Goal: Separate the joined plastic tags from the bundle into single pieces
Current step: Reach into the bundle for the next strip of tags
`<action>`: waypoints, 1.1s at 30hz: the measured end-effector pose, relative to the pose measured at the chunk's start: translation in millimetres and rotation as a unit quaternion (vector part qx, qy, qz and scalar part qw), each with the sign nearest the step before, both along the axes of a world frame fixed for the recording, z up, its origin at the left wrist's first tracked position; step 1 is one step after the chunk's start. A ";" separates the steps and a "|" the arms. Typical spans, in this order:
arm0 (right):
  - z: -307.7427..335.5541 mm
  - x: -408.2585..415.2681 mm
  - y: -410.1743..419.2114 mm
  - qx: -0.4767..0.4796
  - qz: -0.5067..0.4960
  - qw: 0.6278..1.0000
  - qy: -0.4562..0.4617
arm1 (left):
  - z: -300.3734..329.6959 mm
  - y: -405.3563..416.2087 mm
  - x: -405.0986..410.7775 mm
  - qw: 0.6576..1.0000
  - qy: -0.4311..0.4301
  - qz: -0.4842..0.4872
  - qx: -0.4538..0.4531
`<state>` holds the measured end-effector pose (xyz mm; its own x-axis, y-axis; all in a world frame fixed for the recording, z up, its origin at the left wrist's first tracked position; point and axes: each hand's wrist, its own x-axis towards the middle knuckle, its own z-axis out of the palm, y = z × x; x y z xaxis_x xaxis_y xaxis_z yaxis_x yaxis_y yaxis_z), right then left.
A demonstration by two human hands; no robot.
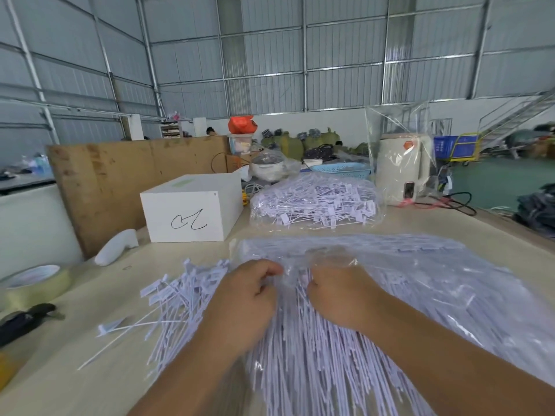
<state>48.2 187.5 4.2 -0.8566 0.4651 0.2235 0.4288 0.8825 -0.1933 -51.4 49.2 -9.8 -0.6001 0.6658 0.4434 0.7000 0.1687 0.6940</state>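
The person's left hand [250, 295] and right hand [336, 292] are meeting at the frame's centre, each with curled fingers pinching white tags at the top of the bundle [315, 355], which is lying in clear plastic toward 5 o'clock. Single tags [177, 298] are piling at 9 o'clock of the hands. A white box [192, 208] is sitting at 11 o'clock.

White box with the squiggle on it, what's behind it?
Behind the white box stands a brown board. A cable loops above its back edge. The box hides the board's foot and the table there.
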 end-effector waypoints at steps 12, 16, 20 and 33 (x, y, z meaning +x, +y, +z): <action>4.8 32.4 -3.7 0.024 0.037 0.997 0.065 | -15.1 20.4 1.6 0.986 0.073 -0.075 -0.131; -0.4 44.7 -9.5 0.157 0.036 0.985 0.055 | -16.4 24.8 2.7 0.990 0.036 -0.055 -0.125; -3.4 52.5 -15.0 0.178 0.013 0.984 0.028 | -19.9 27.7 -0.4 0.991 0.012 -0.062 -0.118; 11.3 69.1 -26.1 0.114 -0.051 0.992 0.015 | -25.9 34.3 -6.2 0.986 0.076 -0.070 -0.134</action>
<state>117.3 161.4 15.5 -0.7990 0.4831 0.3580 0.5146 0.8574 -0.0086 -57.6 83.6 -35.7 -0.4343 0.8428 0.3180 0.8218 0.2262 0.5230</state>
